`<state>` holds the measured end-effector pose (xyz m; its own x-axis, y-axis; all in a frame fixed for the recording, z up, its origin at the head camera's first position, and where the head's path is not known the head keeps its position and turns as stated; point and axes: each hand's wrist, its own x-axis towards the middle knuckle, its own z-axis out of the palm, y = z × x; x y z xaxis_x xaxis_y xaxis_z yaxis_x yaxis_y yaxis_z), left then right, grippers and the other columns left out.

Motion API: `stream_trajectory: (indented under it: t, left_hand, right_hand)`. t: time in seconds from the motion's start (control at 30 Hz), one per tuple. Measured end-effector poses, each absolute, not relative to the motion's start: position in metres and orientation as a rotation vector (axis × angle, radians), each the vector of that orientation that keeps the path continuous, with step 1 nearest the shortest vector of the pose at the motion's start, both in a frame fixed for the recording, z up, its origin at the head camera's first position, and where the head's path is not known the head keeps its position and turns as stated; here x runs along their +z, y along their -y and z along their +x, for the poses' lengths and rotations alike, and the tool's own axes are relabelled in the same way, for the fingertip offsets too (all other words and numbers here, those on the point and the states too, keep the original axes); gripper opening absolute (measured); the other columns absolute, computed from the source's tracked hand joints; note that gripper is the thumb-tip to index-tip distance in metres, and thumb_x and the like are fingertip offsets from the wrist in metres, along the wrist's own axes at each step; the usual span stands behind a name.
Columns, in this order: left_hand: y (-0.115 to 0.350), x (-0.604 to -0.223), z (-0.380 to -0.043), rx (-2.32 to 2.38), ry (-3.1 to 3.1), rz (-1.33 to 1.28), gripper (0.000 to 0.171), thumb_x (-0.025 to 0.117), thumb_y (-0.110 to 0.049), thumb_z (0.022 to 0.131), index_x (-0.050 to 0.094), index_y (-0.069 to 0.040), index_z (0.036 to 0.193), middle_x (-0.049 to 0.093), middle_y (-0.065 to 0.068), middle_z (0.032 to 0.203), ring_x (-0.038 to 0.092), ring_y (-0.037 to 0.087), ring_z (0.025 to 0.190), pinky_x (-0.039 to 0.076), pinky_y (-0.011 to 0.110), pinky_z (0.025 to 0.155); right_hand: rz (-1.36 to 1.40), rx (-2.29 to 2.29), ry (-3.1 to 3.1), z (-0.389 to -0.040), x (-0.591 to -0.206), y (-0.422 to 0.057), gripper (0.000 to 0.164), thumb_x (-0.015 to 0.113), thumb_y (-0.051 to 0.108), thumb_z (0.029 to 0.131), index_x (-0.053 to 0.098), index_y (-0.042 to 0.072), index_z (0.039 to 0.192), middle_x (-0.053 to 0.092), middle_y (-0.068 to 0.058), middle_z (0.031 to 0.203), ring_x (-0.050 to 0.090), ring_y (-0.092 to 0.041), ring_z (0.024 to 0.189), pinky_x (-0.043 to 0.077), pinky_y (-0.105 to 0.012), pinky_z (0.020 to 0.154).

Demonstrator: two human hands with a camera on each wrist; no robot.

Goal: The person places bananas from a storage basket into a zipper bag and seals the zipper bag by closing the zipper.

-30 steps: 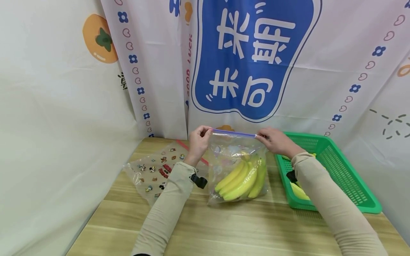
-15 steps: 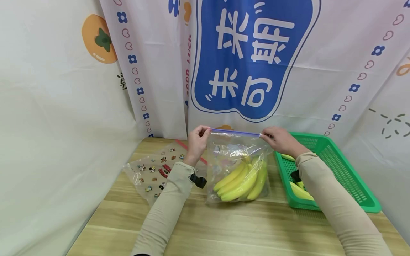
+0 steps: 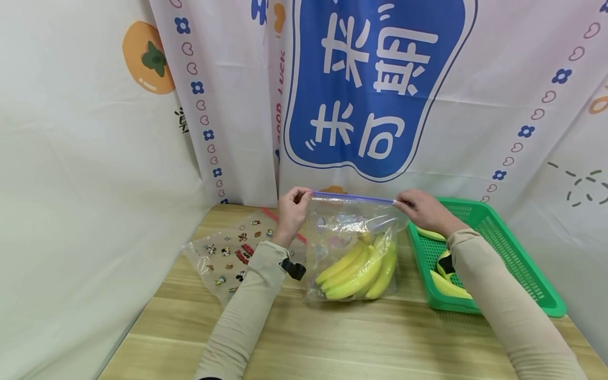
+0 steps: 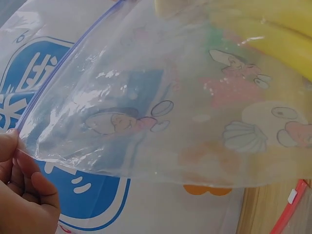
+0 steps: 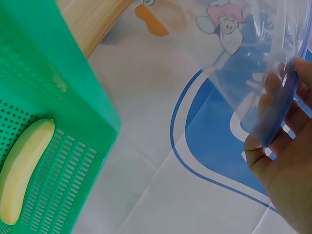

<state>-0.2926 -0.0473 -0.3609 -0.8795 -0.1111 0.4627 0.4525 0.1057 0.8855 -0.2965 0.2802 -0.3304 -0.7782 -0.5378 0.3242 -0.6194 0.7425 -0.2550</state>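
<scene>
A clear zip bag (image 3: 328, 219) with a purple top strip stands upright on the table, holding a bunch of yellow bananas (image 3: 353, 272). My left hand (image 3: 292, 214) pinches the strip's left end between thumb and fingers; the left wrist view shows the bag's corner at the thumb (image 4: 7, 146). Toward the strip's other end, my right hand (image 3: 425, 211) pinches it, a small white slider-like piece at its fingertips. In the right wrist view the purple strip (image 5: 280, 109) runs between that hand's thumb and fingers. Cartoon prints mark the bag's film.
A green basket (image 3: 513, 253) with several bananas (image 3: 448, 285) stands at the right, partly under my right forearm. Another printed bag (image 3: 223, 253) with a red strip lies flat at the left, partly behind my left arm. A printed curtain (image 3: 247, 132) hangs behind the wooden table (image 3: 351, 338).
My right hand has moved rightward along the purple strip, the white piece moving with it. My left hand has stayed nearly in place. The bananas have shifted slightly.
</scene>
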Motion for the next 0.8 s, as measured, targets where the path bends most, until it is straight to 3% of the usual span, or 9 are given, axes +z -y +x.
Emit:
stream_trajectory:
  t: [0.23, 0.53, 0.8]
  left_hand:
    - [0.048, -0.363, -0.293, -1.834, 1.978, -0.307, 0.011, 0.061, -0.01, 0.092, 0.065, 0.001, 0.09, 0.055, 0.005, 0.077, 0.043, 0.013, 0.063, 0.036, 0.019, 0.053]
    - [0.051, -0.365, -0.295, -1.842, 1.983, -0.282, 0.012, 0.062, -0.012, 0.092, 0.064, 0.0, 0.09, 0.056, 0.006, 0.079, 0.044, 0.013, 0.065, 0.036, 0.019, 0.054]
    - [0.054, -0.368, -0.296, -1.83, 1.989, -0.273, 0.013, 0.061, -0.013, 0.093, 0.064, 0.0, 0.091, 0.056, 0.005, 0.078, 0.044, 0.013, 0.063, 0.036, 0.019, 0.052]
  right_hand:
    - [0.874, 0.525, 2.735, -0.294, -0.332, -0.291, 0.023, 0.048, 0.023, 0.1, 0.063, 0.009, 0.09, 0.058, -0.004, 0.079, 0.047, -0.017, 0.068, 0.039, -0.038, 0.065]
    - [0.805, 0.546, 2.778, -0.29, -0.333, -0.302, 0.028, 0.045, 0.027, 0.101, 0.061, 0.006, 0.091, 0.053, -0.004, 0.077, 0.044, -0.018, 0.064, 0.038, -0.037, 0.061]
    - [0.779, 0.564, 2.753, -0.286, -0.336, -0.313, 0.022, 0.047, 0.024, 0.101, 0.061, 0.01, 0.091, 0.049, 0.0, 0.071, 0.044, -0.016, 0.059, 0.038, -0.034, 0.056]
